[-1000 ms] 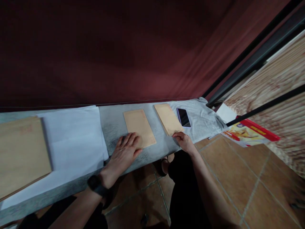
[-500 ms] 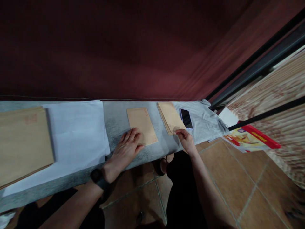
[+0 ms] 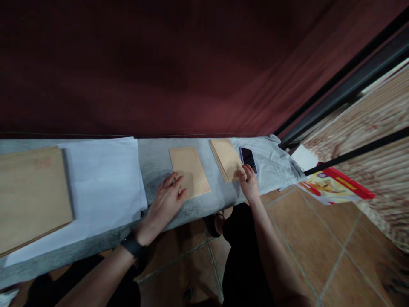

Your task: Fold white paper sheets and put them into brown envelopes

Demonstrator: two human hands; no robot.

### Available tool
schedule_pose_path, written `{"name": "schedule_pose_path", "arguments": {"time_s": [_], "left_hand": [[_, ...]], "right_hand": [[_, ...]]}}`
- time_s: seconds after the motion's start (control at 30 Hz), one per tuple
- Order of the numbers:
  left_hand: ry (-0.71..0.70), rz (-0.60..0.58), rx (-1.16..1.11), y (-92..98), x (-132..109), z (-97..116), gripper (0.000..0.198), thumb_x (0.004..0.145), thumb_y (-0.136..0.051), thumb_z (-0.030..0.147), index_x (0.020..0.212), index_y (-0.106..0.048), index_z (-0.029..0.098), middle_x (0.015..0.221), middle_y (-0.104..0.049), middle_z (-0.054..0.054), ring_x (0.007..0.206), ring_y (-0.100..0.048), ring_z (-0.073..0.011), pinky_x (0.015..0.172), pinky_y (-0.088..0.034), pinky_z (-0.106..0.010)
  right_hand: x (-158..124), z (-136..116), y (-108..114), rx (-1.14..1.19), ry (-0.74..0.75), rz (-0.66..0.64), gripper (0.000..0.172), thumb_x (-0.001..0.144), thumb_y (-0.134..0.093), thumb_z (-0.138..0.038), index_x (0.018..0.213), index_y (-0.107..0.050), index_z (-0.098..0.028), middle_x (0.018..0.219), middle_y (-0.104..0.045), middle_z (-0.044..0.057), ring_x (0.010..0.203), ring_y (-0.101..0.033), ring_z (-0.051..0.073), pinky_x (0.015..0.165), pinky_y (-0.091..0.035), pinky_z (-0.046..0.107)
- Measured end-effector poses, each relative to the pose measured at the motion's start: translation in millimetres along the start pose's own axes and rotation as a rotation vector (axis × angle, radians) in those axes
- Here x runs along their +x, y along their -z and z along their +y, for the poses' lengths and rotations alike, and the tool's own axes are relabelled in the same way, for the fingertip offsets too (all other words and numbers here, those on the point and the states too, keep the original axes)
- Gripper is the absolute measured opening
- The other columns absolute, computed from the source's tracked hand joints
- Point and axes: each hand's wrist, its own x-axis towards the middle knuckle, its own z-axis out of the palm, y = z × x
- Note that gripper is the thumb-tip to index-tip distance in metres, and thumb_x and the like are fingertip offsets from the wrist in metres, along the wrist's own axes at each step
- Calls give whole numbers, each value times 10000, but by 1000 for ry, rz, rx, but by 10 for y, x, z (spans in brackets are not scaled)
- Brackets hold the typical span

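Note:
My left hand (image 3: 166, 198) lies flat with fingers spread on the grey ledge (image 3: 153, 164), its fingertips on the near left corner of a single tan envelope (image 3: 190, 169). A black watch is on that wrist. My right hand (image 3: 248, 180) rests on the near right corner of a small stack of tan envelopes (image 3: 226, 158), fingers curled at the stack's edge; whether they grip it is unclear. A dark phone (image 3: 248, 157) lies just right of the stack, close to my right fingertips.
A white sheet (image 3: 102, 179) covers the ledge to the left, with a large tan envelope pile (image 3: 30, 192) at the far left. A grey cloth (image 3: 275, 164) drapes the ledge's right end. A red and yellow booklet (image 3: 332, 185) lies on the tiled floor. A dark red wall stands behind.
My right hand has moved up from the ledge's front edge onto the stack's near corner, toward the phone. My left hand has barely shifted, still on the single envelope's corner.

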Motion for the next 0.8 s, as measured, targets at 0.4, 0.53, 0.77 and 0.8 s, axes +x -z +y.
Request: {"name": "schedule_pose_path", "arguments": {"time_s": [0.4, 0.53, 0.77, 0.8], "left_hand": [[356, -220, -1047, -307, 217, 741, 371, 733, -777, 387, 1031, -740, 170, 1102, -774, -114, 1055, -709, -249, 991, -534, -384], [499, -221, -1261, -507, 449, 1061, 355, 750, -783, 346, 1041, -706, 157, 1061, -766, -111, 992, -721, -209, 934, -551, -349], [547, -298, -1112, -863, 902, 1338, 111, 798, -662, 201, 856, -569, 183, 687, -667, 15, 626, -677, -123, 621, -518, -248], [518, -325, -1079, -891, 934, 1328, 68, 822, -618, 200, 814, -551, 189, 648, -639, 28, 587, -654, -107, 575, -483, -227]], "right_hand": [[125, 212, 48, 101, -315, -36, 366, 856, -493, -293, 1118, -720, -177, 980, -762, 90, 808, -702, 199, 779, -570, 319], [131, 234, 27, 188, -367, -1, 334, 865, -508, -273, 1112, -725, -216, 965, -771, 76, 855, -731, 197, 785, -581, 307], [196, 302, 28, 348, -445, -17, 271, 845, -567, -261, 1050, -738, -214, 927, -766, 83, 905, -731, 231, 826, -591, 359], [211, 314, 22, 380, -458, -30, 259, 844, -576, -263, 1041, -737, -218, 899, -762, 73, 873, -731, 226, 802, -595, 353]]}}
